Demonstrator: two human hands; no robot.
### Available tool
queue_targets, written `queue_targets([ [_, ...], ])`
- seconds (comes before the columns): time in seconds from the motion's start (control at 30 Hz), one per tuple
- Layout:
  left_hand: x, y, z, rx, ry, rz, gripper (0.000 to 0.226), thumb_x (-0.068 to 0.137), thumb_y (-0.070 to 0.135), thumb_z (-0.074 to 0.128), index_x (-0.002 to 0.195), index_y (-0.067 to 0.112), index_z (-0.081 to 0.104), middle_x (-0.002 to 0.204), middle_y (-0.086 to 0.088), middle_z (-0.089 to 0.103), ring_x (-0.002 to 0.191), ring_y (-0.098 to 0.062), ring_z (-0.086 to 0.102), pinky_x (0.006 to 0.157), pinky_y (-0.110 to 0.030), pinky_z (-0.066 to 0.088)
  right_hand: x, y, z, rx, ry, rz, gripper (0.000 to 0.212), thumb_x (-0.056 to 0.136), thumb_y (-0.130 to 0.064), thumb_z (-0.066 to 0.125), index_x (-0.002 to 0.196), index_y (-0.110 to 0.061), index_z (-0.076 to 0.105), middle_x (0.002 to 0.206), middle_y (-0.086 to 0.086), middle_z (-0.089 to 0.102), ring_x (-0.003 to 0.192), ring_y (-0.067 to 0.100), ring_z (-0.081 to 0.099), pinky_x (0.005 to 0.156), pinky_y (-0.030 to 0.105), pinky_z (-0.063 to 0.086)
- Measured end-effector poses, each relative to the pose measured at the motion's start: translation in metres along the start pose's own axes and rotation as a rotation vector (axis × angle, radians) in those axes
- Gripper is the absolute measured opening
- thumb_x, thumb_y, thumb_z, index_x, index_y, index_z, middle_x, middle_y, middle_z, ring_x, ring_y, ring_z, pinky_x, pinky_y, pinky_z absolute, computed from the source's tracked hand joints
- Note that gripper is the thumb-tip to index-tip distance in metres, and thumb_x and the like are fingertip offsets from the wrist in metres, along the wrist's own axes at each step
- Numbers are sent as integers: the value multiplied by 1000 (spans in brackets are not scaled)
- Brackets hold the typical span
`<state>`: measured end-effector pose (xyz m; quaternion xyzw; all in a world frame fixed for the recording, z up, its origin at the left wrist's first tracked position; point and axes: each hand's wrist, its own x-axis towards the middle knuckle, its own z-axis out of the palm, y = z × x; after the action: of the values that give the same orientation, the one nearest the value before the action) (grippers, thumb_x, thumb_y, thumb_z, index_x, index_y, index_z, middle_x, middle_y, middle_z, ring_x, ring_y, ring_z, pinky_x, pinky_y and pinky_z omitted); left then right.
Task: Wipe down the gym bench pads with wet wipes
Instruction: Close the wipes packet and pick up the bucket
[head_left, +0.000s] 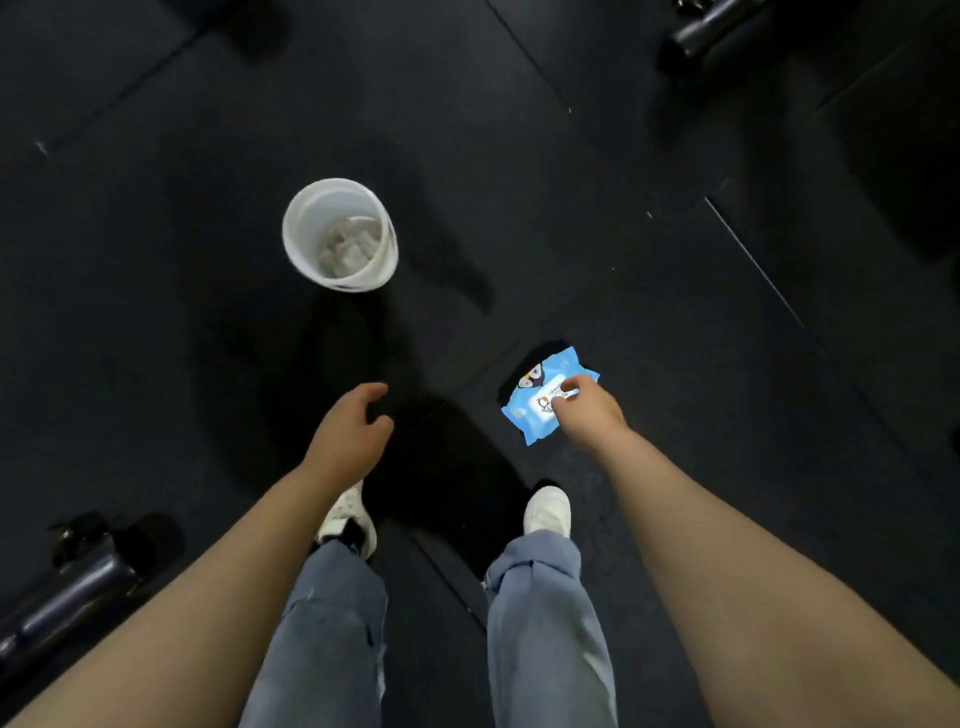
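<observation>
A blue pack of wet wipes (535, 400) lies on the dark rubber floor in front of my right foot. My right hand (589, 413) reaches down over it, and its fingertips pinch the white flap label on top of the pack. My left hand (350, 431) hangs above the floor to the left, fingers loosely curled, holding nothing. No bench pad shows clearly in the head view.
A white bin (291, 234) with crumpled used wipes inside stands on the floor ahead and to the left. A black padded metal part (67, 587) sits at the lower left. Dark equipment (706, 26) stands at the top right. My white shoes (548, 512) are below.
</observation>
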<state>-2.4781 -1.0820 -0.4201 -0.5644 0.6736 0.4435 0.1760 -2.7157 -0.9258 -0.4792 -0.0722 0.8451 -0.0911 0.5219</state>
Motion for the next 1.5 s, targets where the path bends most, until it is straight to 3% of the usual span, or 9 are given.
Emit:
queue_targets([
  [0.17,97,-28,14,195,-9,136,53,91,12,56,143,12,46,145,-8,48,133,-24,45,111,-40,37,90,4,45,110,99,180,46,96,-19,48,140,-15,38,124,13,56,107,32,58,84,35,48],
  [0.47,244,-60,54,376,-76,292,53,92,16,55,144,17,43,145,-2,46,133,-21,45,111,-43,37,209,41,140,221,197,421,90,90,-38,62,153,-18,1,145,19,31,121,39,48,92,47,46],
  [0.8,296,-90,69,463,-60,418,53,91,15,56,143,17,45,146,-1,46,137,-21,40,114,-42,33,249,38,186,256,505,490,90,84,-32,70,149,-17,10,136,21,33,120,38,42,95,46,43],
  [1.0,305,-86,34,554,292,575,71,82,16,63,147,12,37,156,-8,31,147,-28,21,116,-48,22,235,15,183,431,610,422,89,81,-33,74,147,-11,19,140,21,38,126,40,43,101,46,40],
  [1.17,325,-82,5,578,385,449,88,88,27,65,155,5,12,161,-15,17,150,-30,14,122,-42,11,223,-45,192,390,545,289,82,79,-37,77,141,-6,33,133,15,44,120,32,49,97,43,44],
  [1.23,339,-83,-4,559,383,374,84,89,30,64,153,5,18,149,-14,40,140,-32,35,118,-44,23,221,-70,194,417,502,238,77,76,-38,79,135,-6,41,128,13,47,115,29,52,93,40,47],
  [1.3,352,-85,-12,575,393,345,64,90,30,62,145,11,36,117,-9,60,115,-32,55,105,-44,34,219,-92,194,445,482,185,77,73,-38,82,132,-6,44,126,12,48,115,28,52,92,38,46],
  [1.4,363,-91,-20,628,370,419,15,91,24,58,104,17,61,90,-1,58,87,-25,57,88,-40,39,217,-112,197,433,466,108,74,70,-35,84,127,-7,46,124,9,49,114,24,52,87,33,46],
  [1.5,361,-95,-23,651,383,514,10,89,17,63,80,11,62,76,-3,53,70,-24,49,67,-39,42,208,-119,196,405,439,48,73,71,-34,84,126,-11,43,121,5,48,111,20,52,86,33,50],
])
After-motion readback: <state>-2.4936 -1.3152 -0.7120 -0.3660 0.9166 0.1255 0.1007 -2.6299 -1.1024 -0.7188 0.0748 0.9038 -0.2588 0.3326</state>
